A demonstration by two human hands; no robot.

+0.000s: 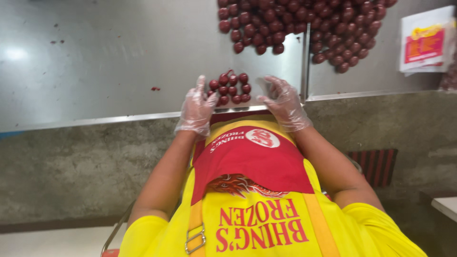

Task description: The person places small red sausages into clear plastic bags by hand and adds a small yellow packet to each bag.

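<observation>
Both my hands wear clear plastic gloves and rest at the near edge of a steel table (95, 62). Between them lies a small cluster of dark red round balls (232, 88), packed in short rows. My left hand (196, 108) touches the cluster's left side with its fingers apart. On the cluster's right side is my right hand (284, 102), cupped with the fingers spread and nothing clearly held. My arms reach up from my yellow shirt and red-and-yellow apron (252, 190).
A big pile of the same red balls (304, 24) covers the far part of the table across a seam (304, 62). A stack of white packets with red and yellow labels (425, 40) lies at the far right. Below the table is a concrete wall (71, 166).
</observation>
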